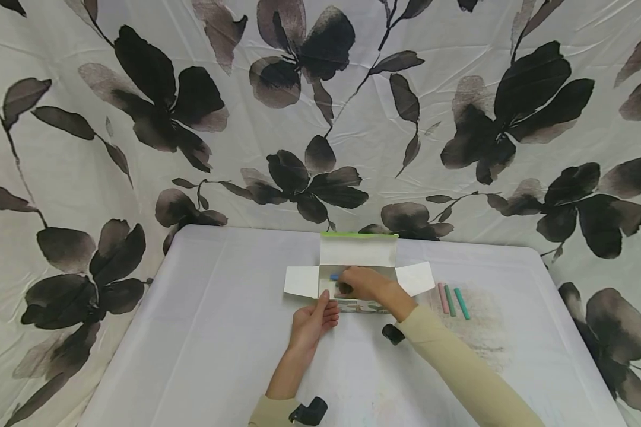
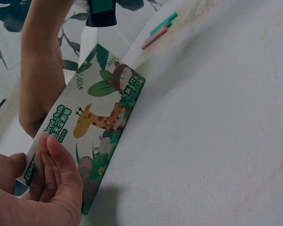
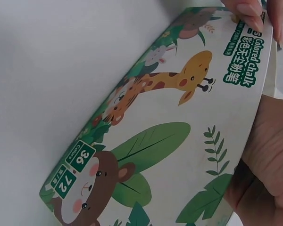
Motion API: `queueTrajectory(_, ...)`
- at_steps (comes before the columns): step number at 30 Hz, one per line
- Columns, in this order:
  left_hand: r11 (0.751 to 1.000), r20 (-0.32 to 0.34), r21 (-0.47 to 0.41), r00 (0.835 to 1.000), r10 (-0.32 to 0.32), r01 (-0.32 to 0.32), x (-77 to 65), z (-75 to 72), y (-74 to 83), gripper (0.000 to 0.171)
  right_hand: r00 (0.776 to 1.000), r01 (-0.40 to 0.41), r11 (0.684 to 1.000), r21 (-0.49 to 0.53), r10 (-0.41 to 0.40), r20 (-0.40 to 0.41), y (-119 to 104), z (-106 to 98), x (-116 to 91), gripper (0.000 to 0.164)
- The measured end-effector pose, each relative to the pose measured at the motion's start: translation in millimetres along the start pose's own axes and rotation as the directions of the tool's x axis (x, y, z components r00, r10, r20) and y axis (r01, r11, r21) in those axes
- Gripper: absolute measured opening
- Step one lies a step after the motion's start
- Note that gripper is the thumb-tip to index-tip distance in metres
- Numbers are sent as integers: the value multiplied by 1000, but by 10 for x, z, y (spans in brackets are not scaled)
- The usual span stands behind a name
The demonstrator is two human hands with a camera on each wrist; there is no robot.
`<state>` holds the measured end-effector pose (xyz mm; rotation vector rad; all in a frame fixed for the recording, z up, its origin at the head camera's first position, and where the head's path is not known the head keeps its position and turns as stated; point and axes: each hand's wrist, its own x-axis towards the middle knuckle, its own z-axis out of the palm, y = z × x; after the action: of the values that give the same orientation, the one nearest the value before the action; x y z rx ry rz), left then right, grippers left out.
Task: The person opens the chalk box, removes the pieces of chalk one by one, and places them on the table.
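An open chalk box (image 1: 358, 251) lies on the table with its lid raised at the back and side flaps spread. Printed giraffe and bear drawings and the words "Colored chalk" cover its front (image 3: 155, 113). My left hand (image 1: 311, 323) grips the front wall near the left corner, thumb over the rim and fingers against the printed face (image 2: 52, 174). My right hand (image 1: 364, 283) reaches down inside the box, fingers bent, with a blue chalk stick (image 1: 334, 277) showing beside its fingertips. The box wall hides those fingers in both wrist views; I cannot tell whether they hold a stick.
To the right of the box lie a pink chalk stick (image 1: 443, 298), a dark green stick (image 1: 449, 300) and a teal stick (image 1: 462, 303). Chalk smudges mark the white tablecloth (image 1: 219, 332) around them. A floral curtain (image 1: 299, 118) hangs behind the table.
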<state>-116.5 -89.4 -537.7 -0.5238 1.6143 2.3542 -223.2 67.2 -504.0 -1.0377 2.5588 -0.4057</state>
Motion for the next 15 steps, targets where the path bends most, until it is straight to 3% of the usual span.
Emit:
queueTrajectory(8,1000,2,5,1000,2,-2,4,7,-4,56,1000,4,999,51,-4,0,36,-48,-86,7)
queueTrajectory(15,1000,-10,2,1000,-7,7,18,13,-3,56,994,81,981,175,-66,-91,124,-126,-252,7)
